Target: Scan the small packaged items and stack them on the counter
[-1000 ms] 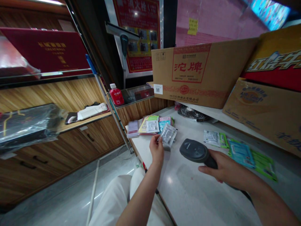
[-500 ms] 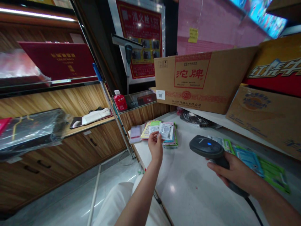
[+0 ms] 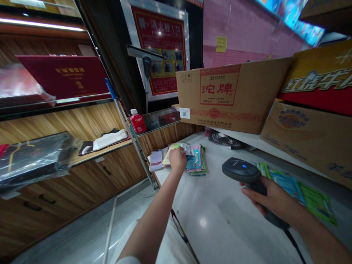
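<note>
My right hand is wrapped round the handle of a dark barcode scanner, held above the white counter with its blue light on. At the counter's far end my left hand has its fingers curled over a small white printed packet; the fingertips are partly hidden behind the hand. Beneath and beside it lie a yellow packet and a pile of flat packets, with a blue packet showing on top. A pale card or pad, partly blurred out, sits left of the pile.
Green and blue packets lie on the white counter behind my right hand. A large carton and other boxes stand on the raised ledge. A red bottle is on a glass shelf near a squeegee pole.
My left hand has turned over and moved slightly left and up over the pile, and the white packet has tilted with it. My right hand with the scanner has hardly moved.
</note>
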`<state>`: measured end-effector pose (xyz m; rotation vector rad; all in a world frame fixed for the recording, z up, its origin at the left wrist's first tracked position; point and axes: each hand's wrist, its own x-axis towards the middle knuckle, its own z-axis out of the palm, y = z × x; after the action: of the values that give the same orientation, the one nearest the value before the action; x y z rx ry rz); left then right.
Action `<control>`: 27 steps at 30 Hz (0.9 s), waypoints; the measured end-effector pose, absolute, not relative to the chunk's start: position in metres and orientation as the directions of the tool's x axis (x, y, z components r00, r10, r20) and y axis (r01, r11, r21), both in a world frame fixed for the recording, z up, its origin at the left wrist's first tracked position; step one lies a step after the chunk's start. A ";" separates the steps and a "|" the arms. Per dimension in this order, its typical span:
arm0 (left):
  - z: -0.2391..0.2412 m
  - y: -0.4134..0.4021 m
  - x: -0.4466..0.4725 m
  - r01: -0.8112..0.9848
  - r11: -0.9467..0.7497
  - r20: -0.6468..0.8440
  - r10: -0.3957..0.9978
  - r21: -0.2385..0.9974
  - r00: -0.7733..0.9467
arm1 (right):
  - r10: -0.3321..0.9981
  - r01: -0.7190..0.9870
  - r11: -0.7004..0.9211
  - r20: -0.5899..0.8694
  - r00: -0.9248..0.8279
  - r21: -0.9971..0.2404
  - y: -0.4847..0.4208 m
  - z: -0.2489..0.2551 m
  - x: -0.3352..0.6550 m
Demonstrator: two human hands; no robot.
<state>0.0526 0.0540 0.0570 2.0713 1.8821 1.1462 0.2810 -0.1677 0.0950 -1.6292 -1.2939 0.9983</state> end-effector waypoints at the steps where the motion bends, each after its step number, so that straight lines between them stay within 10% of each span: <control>1: 0.058 0.050 0.051 0.874 -0.196 0.436 0.900 0.445 -0.021 | 0.983 0.344 -0.152 -0.104 0.154 -0.927 -0.167 0.094 0.280; 6: 0.064 0.033 0.051 0.963 -0.147 0.394 0.918 0.224 0.049 | 0.981 0.320 -0.161 -0.115 0.157 -0.934 -0.164 0.091 0.282; 27: 0.030 -0.029 0.160 0.588 -0.702 0.472 0.709 0.402 0.524 | 0.933 0.429 -0.183 -0.018 0.360 -0.884 -0.186 0.109 0.375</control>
<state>0.1601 -0.0293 0.0301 2.5694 1.1068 0.9285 0.3754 -0.1857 0.1088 -1.7751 -1.2038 0.7479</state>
